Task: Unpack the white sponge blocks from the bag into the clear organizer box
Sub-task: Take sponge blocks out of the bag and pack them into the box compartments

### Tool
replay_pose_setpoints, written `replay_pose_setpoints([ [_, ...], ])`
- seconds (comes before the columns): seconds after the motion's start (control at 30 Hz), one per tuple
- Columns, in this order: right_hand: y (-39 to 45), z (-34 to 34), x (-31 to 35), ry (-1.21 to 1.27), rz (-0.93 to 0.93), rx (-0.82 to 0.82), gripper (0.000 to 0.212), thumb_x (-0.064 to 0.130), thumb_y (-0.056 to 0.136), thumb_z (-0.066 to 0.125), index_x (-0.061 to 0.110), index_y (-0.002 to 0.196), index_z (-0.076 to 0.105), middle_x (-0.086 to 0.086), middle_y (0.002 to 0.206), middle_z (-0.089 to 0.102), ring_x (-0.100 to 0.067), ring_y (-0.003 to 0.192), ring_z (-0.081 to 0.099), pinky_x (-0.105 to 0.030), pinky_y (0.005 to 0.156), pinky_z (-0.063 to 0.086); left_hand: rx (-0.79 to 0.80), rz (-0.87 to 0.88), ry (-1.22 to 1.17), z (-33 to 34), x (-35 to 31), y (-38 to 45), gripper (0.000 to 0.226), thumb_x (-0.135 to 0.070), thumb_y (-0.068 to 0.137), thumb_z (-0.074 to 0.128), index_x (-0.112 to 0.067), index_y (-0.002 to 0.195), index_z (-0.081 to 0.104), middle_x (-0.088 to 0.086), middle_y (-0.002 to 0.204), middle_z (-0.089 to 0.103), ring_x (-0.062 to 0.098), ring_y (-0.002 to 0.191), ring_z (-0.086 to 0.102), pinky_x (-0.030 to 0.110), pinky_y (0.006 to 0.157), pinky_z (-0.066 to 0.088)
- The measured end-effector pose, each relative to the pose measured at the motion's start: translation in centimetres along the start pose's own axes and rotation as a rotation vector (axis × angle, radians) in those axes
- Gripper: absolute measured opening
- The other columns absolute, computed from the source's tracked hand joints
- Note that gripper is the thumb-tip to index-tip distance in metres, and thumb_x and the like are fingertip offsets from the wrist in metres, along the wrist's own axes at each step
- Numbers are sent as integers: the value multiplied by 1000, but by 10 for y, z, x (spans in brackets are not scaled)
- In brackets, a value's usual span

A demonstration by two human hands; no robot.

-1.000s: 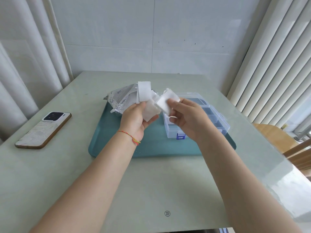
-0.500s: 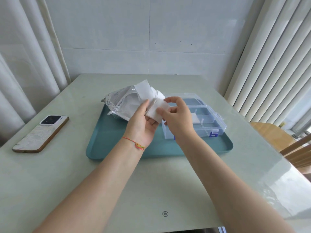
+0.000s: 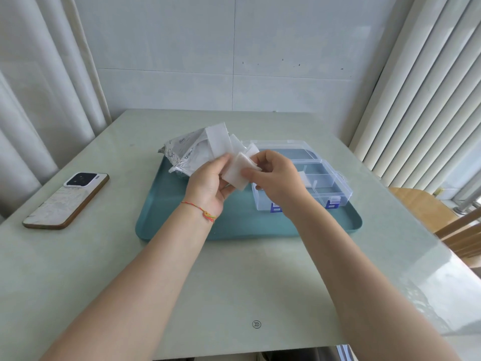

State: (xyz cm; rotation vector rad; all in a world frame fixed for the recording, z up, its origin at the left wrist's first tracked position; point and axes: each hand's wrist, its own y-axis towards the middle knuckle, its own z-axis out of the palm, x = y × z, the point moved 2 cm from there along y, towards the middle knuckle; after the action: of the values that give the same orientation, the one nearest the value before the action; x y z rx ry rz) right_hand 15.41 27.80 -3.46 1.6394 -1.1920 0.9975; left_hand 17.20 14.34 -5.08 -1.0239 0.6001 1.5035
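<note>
Bag [image 3: 182, 148] print too small to read

One bag [image 3: 182, 149], one organizer box [image 3: 322, 178], one tray [image 3: 234, 222]. One phone [image 3: 66, 200]. Two hands; sponge blocks too bunched to count

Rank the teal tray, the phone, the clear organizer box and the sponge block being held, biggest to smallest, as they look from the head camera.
1. Teal tray, clearly the largest.
2. Clear organizer box.
3. Phone; it looks somewhat smaller than the box, though the right hand hides part of the box.
4. Sponge block, smallest.
</note>
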Motion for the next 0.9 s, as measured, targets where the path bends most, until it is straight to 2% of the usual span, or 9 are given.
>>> replay_pose_setpoints([
  [0.1,0,-4,2,79,19,24,13,9,86,71,12,91,60,-5,83,71,-11,67,65,-27,65,53,-3,26,-2,-1,1,3,13,-18,98,56,-11,101,66,7,93,69,17,79,67,24,64,59],
  [0.2,0,-5,1,82,21,12,12,10,87,70,14,95,63,-3,83,71,-11,65,64,-23,62,51,13,44,11,2,2,2,15,-16,98,54,-9,106,65,10,97,68,19,83,65,26,67,58],
  [0.3,1,-5,0,49,27,8,11,10,87,68,15,97,67,-6,86,69,-15,71,61,-29,67,52,39,36,35,5,2,0,15,-15,98,53,-11,98,67,8,88,67,15,74,64,23,63,56],
  [0.4,1,-3,0,31,38,9,8,13,84,66,14,92,67,-14,87,68,-19,74,59,-41,71,55,50,5,-2,6,1,-2,17,-12,98,50,-10,92,66,5,78,67,12,65,64,22,61,54],
  [0.47,1,-1,0,31,53,-7,15,21,79,61,12,91,66,-11,82,65,-19,72,56,-39,67,50,48,-15,-39,6,1,-3,19,-11,99,49,-8,90,65,5,74,68,12,62,65,22,61,55],
  [0.53,3,-1,-1,62,88,-48,17,22,85,55,9,94,61,-4,82,60,-18,73,54,-36,68,49,44,-28,-84,6,0,-4,20,-11,100,48,-7,89,65,5,71,70,15,64,66,24,63,57],
  [0.63,6,1,-6,199,148,-91,14,16,90,53,6,98,58,-6,92,61,-20,78,59,-44,78,56,42,-30,-160,7,0,-6,20,-9,99,48,-5,89,65,8,72,72,19,69,68,27,69,60],
  [0.77,3,4,-8,513,203,-49,8,5,92,58,6,99,61,-8,94,64,-19,81,62,-29,72,54,50,-18,-200,9,3,-7,20,-9,100,47,-5,91,65,8,77,72,19,76,68,27,77,59],
  [0.9,3,4,-11,597,209,-39,10,7,92,63,3,101,61,-9,94,66,-19,80,65,-27,73,54,81,-2,-215,11,4,-9,23,-9,100,45,-5,90,66,7,77,72,18,77,68,27,80,57],
])
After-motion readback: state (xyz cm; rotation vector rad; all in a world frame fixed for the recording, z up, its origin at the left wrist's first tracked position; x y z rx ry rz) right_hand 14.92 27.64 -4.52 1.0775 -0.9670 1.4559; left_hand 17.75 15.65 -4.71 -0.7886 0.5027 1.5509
